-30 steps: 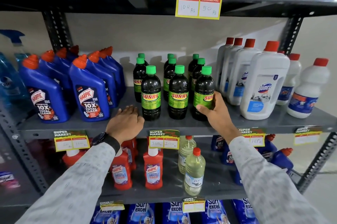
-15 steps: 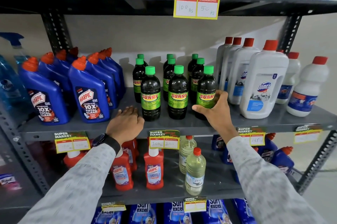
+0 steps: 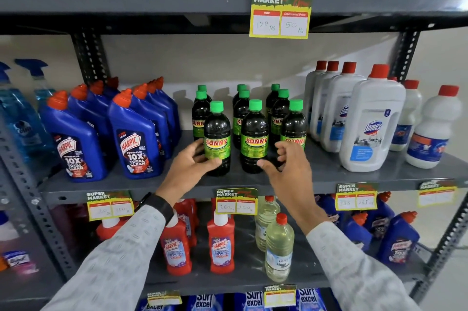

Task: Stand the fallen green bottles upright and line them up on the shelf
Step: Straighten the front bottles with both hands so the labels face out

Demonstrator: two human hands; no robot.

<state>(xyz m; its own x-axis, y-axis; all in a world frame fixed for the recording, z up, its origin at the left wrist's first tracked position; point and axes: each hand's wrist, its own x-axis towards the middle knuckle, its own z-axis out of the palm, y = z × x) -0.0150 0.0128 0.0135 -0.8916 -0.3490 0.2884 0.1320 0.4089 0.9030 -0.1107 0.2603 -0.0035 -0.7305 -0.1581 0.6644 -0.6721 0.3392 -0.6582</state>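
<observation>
Several dark bottles with green caps and green SUNNY labels stand upright in three rows on the grey middle shelf (image 3: 329,174). My left hand (image 3: 188,167) grips the lower part of the front left green bottle (image 3: 217,131). The front middle green bottle (image 3: 254,133) stands free between my hands. My right hand (image 3: 286,166) hovers with fingers spread in front of the front right green bottle (image 3: 295,123), not touching it. None of the green bottles lies on its side.
Blue Harpic bottles (image 3: 134,138) stand close to the left of the green ones, white Domex bottles (image 3: 372,123) to the right. A price tag (image 3: 280,13) hangs from the shelf above. Red Harpic bottles (image 3: 220,245) and clear bottles (image 3: 278,247) fill the shelf below.
My left hand rose from the shelf edge and closed on the front left green bottle. My right hand let go of the front right bottle and drew back, open. The view moved closer.
</observation>
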